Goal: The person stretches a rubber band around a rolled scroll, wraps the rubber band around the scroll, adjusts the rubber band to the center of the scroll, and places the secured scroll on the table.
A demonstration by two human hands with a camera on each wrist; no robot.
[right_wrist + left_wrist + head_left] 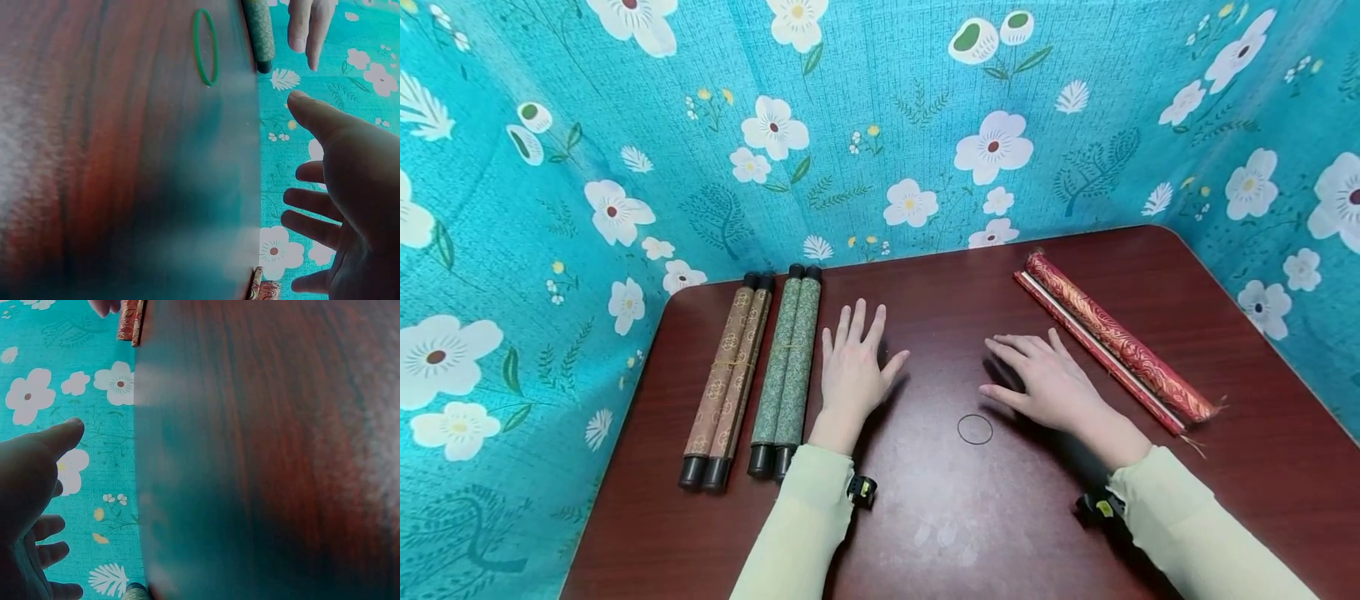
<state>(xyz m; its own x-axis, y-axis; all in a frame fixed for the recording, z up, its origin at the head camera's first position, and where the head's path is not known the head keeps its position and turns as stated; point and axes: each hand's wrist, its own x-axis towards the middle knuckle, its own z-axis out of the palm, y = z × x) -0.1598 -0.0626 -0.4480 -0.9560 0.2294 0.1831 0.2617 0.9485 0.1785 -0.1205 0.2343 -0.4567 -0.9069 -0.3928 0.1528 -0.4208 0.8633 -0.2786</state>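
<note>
My left hand (pixel 852 371) is held over the table with its fingers spread, just right of a pair of green patterned scrolls (pixel 777 371) with black end knobs. My right hand (pixel 1051 383), fingers extended and holding nothing, points inward left of a red and gold brocade scroll (pixel 1123 337). That scroll lies slantwise, a thin rod with a white edge along its side. Between the hands lies a thin rubber band (pixel 958 429), which looks green in the right wrist view. Both wrist views show bare fingers apart from any object.
Farther left, a pair of brown patterned scrolls (pixel 718 387) lies tied with a thin band. The dark red wooden table (pixel 940 517) has rounded far corners. Behind and beside it hangs a turquoise flowered cloth (pixel 850 75).
</note>
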